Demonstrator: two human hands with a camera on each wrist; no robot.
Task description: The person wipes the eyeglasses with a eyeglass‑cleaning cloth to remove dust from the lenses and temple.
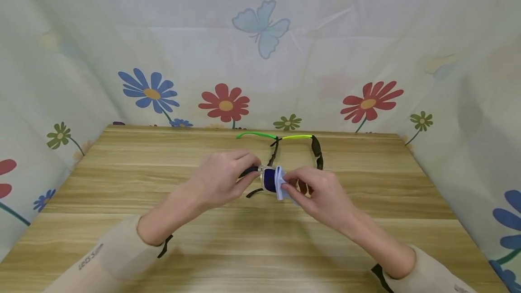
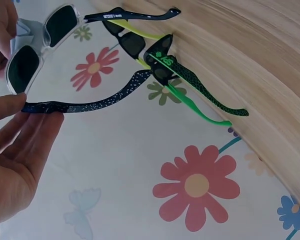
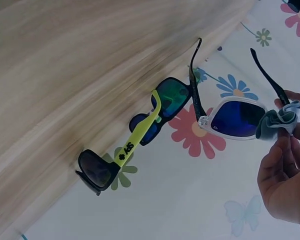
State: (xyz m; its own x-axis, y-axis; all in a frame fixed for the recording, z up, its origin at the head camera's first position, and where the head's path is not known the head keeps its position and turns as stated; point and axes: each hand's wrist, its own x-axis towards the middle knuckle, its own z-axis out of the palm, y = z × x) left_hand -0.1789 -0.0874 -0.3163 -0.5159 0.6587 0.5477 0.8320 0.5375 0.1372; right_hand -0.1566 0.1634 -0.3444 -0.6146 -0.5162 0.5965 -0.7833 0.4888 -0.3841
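Clear-framed sunglasses [image 1: 270, 180] carry dark blue lenses [image 3: 236, 120] and black, white-speckled arms [image 2: 115, 99] — the cloth [image 1: 280, 184] is pale blue. At twelve o'clock a black pair [image 2: 161, 74] shows bright green; toward two, another pair [image 1: 316, 147] shows yellow. Tan wood-grain table [image 1: 142, 171] — white backdrop [image 1: 183, 35], red and blue flowers [image 1: 225, 105].

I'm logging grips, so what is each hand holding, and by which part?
The left hand pinches the clear-framed sunglasses by one speckled temple, near its front end. The right hand pinches a bunched blue cloth by its folds.
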